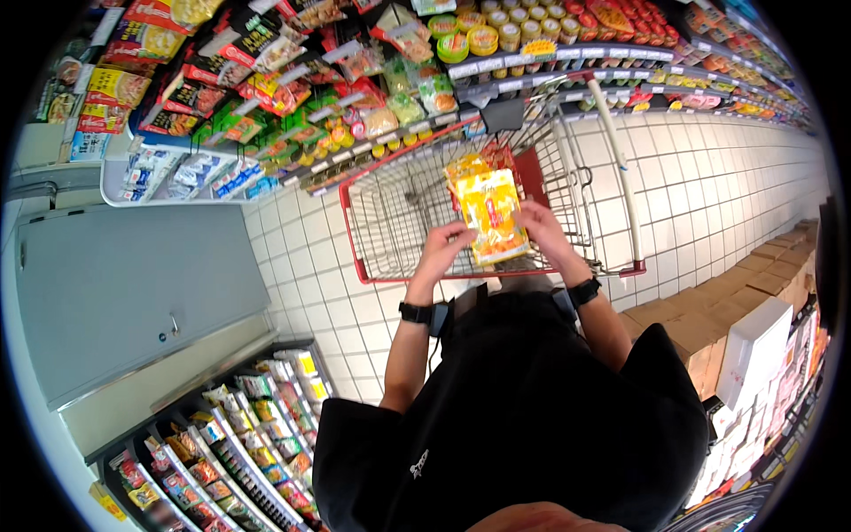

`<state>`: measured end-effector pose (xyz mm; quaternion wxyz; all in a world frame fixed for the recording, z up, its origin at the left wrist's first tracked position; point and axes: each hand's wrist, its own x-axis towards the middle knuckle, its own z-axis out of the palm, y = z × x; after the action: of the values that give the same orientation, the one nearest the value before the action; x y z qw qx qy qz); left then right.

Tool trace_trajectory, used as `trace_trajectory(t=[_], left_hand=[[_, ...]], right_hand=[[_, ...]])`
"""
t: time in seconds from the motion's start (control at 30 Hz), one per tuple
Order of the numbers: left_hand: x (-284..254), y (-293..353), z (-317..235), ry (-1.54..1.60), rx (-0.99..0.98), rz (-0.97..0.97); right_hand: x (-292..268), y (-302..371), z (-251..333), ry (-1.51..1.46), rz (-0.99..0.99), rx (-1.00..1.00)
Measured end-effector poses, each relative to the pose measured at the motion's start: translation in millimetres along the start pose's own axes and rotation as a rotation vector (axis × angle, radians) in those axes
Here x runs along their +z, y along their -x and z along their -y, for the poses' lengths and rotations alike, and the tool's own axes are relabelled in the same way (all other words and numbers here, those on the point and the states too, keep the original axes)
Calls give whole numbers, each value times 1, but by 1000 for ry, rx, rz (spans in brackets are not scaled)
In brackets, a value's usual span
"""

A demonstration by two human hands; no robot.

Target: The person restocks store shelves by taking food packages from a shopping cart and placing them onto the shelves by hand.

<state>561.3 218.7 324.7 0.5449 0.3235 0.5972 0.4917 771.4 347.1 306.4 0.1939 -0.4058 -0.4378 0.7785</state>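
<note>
A yellow snack bag [493,213] with pink and orange printing is held flat over the near side of a wire shopping cart [381,217]. My left hand [446,248] pinches its left edge near the lower corner. On the opposite edge, my right hand [542,232] grips the same bag, thumb across the front. Behind it, another yellow packet [464,166] and a red packet [502,158] show in part, inside the cart or against the bag; which, I cannot tell. Red trim runs along the cart's rim, and its pale handle [612,133] stands to the right.
Shelves of bagged food [292,89] and jars [532,31] line the far side. A grey door [142,284] is at the left, with a snack rack [239,434] below it. Cardboard boxes [709,306] stand at the right. White floor tiles [683,177] lie between.
</note>
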Motion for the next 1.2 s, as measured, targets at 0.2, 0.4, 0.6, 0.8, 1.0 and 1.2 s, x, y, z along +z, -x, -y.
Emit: trace_trajectory(t=[0.2,0.4,0.6,0.8,1.0,1.2], left_hand=[[17,65,-14,52,9,-8],[36,98,-15,20,100,99],[72,114,-33,65,169,283],[119,108,-28,69,177,381],[184,96,-47,-32,164,485],[284,74,-59,-38,176,538]], right_hand=[[44,73,14,-106,-23,-118],[67,152,27,-102,-175,-292],[50,217,19,-71,-310,-340],[24,258,19,-48,-407,-424],[-28,281,24,-86,-427,-468],[-114,313,44,-108,-395,-447]])
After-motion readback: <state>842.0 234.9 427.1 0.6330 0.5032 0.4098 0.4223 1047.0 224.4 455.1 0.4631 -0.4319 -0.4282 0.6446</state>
